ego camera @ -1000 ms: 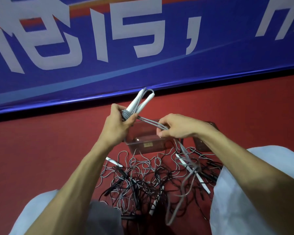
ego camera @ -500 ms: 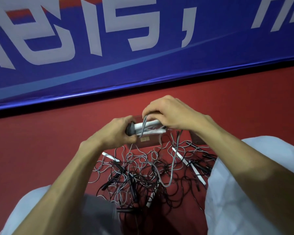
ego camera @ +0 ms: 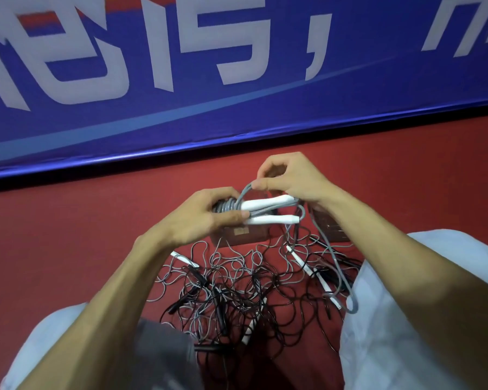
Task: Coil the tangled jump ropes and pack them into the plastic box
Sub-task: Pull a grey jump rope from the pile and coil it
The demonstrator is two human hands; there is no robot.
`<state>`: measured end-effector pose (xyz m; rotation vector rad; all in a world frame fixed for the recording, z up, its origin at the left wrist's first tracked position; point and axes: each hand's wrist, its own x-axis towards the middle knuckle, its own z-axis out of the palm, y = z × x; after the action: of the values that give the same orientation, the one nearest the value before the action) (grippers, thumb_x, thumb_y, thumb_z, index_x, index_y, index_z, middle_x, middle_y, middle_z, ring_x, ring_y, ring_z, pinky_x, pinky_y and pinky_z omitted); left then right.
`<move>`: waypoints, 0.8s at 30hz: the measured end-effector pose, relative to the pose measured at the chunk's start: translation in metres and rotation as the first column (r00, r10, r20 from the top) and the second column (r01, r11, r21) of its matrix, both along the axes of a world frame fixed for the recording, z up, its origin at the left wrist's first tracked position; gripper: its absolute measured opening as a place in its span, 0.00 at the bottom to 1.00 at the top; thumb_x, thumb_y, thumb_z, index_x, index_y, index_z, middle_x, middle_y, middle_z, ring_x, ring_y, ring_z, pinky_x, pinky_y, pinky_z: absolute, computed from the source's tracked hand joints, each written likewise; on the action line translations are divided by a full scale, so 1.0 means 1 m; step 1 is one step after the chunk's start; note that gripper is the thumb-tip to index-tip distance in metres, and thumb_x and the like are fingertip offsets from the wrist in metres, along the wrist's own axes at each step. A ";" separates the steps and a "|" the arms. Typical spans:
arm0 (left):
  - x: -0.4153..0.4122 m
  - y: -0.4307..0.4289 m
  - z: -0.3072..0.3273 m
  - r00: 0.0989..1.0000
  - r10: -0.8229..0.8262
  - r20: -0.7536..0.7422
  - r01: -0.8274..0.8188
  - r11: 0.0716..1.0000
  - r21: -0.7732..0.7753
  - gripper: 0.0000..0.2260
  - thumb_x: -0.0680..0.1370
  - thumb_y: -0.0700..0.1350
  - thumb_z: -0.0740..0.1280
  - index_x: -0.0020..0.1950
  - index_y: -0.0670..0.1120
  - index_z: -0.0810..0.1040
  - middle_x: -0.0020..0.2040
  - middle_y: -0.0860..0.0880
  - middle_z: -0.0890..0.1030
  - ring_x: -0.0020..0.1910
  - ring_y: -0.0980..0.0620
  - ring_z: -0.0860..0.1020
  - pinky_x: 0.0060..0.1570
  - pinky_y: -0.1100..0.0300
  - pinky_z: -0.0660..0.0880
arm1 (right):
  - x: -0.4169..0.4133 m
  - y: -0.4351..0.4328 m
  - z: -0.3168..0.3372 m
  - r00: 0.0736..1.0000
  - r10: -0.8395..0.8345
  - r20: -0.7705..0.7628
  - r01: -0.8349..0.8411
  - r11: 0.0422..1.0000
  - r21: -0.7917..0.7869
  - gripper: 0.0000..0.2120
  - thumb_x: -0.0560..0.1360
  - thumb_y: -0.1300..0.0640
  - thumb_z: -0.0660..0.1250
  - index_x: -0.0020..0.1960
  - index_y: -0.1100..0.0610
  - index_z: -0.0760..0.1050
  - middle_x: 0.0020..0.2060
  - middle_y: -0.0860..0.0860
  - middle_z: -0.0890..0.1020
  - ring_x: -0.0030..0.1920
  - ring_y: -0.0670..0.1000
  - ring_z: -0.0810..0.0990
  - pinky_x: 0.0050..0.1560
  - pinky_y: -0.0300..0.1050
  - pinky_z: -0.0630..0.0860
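Head view: white handles w/ grey cord were gripped by left hand; cord loop pinched by right hand; risk: wraps could be loosened if tail snagged in floor tangle.

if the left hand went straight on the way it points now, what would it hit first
Probably the right hand, which pinches the grey cord just beyond the left hand; depth is hard to judge.

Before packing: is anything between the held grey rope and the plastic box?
Nothing visible does; the coiled grey rope with white handles, gripped by the left hand, hangs just over the clear plastic box.
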<state>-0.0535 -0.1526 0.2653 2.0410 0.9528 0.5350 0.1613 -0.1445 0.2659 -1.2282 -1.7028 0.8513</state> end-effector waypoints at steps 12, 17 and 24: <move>-0.006 0.010 0.009 0.796 0.350 0.494 -0.206 0.924 -0.323 0.15 0.80 0.44 0.64 0.66 0.54 0.77 0.38 0.39 0.76 0.26 0.49 0.68 0.26 0.65 0.62 | -0.025 -0.008 -0.005 0.945 0.156 -0.288 -0.255 0.903 -0.347 0.07 0.81 0.58 0.62 0.53 0.60 0.76 0.34 0.53 0.79 0.25 0.46 0.72 0.24 0.38 0.67; -0.003 0.012 0.003 0.834 0.382 0.398 -0.304 0.920 -0.246 0.03 0.80 0.44 0.66 0.50 0.46 0.79 0.33 0.43 0.74 0.24 0.50 0.67 0.23 0.65 0.61 | -0.021 -0.010 -0.004 0.977 0.215 -0.003 -0.200 0.903 -0.381 0.15 0.82 0.51 0.60 0.48 0.62 0.78 0.24 0.51 0.68 0.23 0.50 0.75 0.23 0.40 0.73; -0.011 0.023 -0.008 0.859 0.461 0.224 -0.487 0.870 0.080 0.09 0.78 0.49 0.69 0.50 0.46 0.73 0.33 0.55 0.80 0.27 0.58 0.74 0.30 0.60 0.70 | -0.011 -0.006 -0.007 0.845 0.249 0.473 -0.105 0.945 -0.309 0.08 0.78 0.52 0.67 0.49 0.57 0.75 0.36 0.56 0.83 0.32 0.52 0.85 0.33 0.43 0.76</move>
<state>-0.0640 -0.1298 0.2575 1.8142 1.3349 1.0738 0.1500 -0.1502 0.2587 -1.6043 -2.2057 0.9535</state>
